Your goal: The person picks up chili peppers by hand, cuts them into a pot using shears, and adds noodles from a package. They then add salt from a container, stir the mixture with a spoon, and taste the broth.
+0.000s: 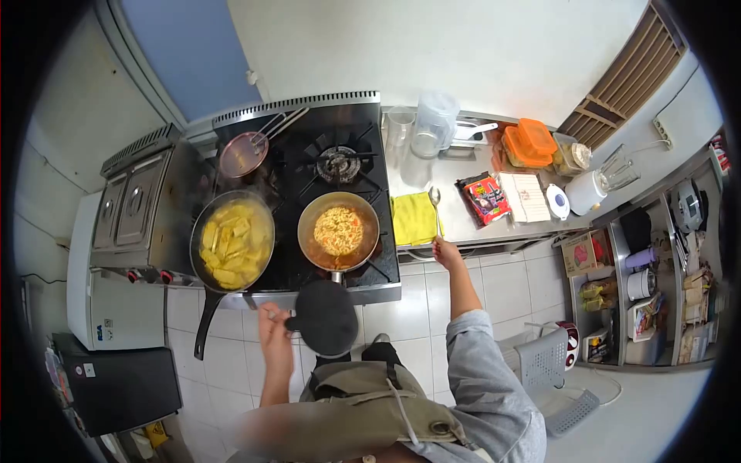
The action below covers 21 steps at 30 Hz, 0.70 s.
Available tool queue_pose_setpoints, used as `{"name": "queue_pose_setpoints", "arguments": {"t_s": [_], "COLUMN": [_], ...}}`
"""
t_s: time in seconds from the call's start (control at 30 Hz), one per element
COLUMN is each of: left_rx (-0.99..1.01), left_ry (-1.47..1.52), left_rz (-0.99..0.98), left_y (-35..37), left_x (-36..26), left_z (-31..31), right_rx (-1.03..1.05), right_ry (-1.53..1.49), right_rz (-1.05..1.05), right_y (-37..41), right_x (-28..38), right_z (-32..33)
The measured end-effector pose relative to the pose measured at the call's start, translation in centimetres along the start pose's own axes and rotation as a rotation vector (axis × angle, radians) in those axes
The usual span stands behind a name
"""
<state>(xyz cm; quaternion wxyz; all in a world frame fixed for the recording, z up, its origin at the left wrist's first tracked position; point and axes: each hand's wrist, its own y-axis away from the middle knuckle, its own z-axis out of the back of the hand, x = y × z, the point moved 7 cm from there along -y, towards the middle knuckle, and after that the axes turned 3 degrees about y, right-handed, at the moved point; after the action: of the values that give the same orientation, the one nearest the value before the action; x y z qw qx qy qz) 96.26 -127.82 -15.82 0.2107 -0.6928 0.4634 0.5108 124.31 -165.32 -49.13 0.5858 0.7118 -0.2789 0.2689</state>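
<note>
My right hand (445, 252) is closed on the handle end of a metal spoon (435, 197), whose bowl lies by the counter's yellow cloth (414, 219). Low in front of the stove, my left hand (275, 332) grips a short knob at the side of a black round lid (326, 318). That lid is just below a saucepan (305, 245) on the front right of the stove, and it hides part of the pan's handle. Inside the saucepan are noodles (338, 231) in reddish broth. To its left, a black frying pan (202, 324) holds yellow pieces (228, 243) in liquid.
A small pot (244, 154) sits at the back left of the stove, beside a bare burner (340, 164). Along the counter are a clear pitcher (434, 127), a red noodle packet (485, 198), orange containers (531, 143) and a blender (590, 191). A grey chair (543, 359) stands at right.
</note>
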Motion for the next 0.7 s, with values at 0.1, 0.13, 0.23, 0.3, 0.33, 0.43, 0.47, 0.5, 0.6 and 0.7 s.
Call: {"name": "queue_pose_setpoints", "arguments": {"t_s": [0.1,0.13,0.23,0.3,0.33,0.43,0.47,0.5,0.6,0.7], "left_rx": [0.053,0.057,0.071,0.107,0.098,0.055,0.017,-0.033,-0.074,-0.114], "left_ry": [0.031,0.053,0.034,0.056,0.029,0.104,0.066,-0.034,-0.154,-0.206], "left_rz": [0.109,0.116,0.077,0.003,-0.044,-0.120,-0.150,-0.244,-0.385,-0.426], "left_y": [0.7,0.4,-0.7,-2.1,-3.1,-7.6,-9.1,-11.1,-14.7,-17.7], "left_x": [3.8,6.1,12.1,15.8,17.8,24.3,25.7,28.0,30.1,31.9], "left_z": [-5.2,-6.1,-10.5,-14.1,-15.6,-20.1,-21.9,-23.4,-28.4,-31.3], "right_rx": [-0.092,-0.135,-0.258,-0.321,-0.370,-0.482,-0.500,-0.574,-0.683,-0.723], "right_ry": [-0.103,-0.131,-0.200,-0.196,-0.186,-0.198,-0.215,-0.175,-0.202,-0.236], "right_rz": [0.083,0.125,0.216,0.289,0.324,0.420,0.421,0.407,0.322,0.202], "right_y": [3.3,4.8,10.6,15.8,18.6,26.1,28.3,31.5,37.1,40.6], "right_x": [1.7,2.1,2.9,2.5,1.8,-2.5,-4.7,-5.3,-11.9,-16.2], "right_z": [0.3,0.9,3.9,6.2,7.3,11.2,12.2,11.8,12.6,11.0]}}
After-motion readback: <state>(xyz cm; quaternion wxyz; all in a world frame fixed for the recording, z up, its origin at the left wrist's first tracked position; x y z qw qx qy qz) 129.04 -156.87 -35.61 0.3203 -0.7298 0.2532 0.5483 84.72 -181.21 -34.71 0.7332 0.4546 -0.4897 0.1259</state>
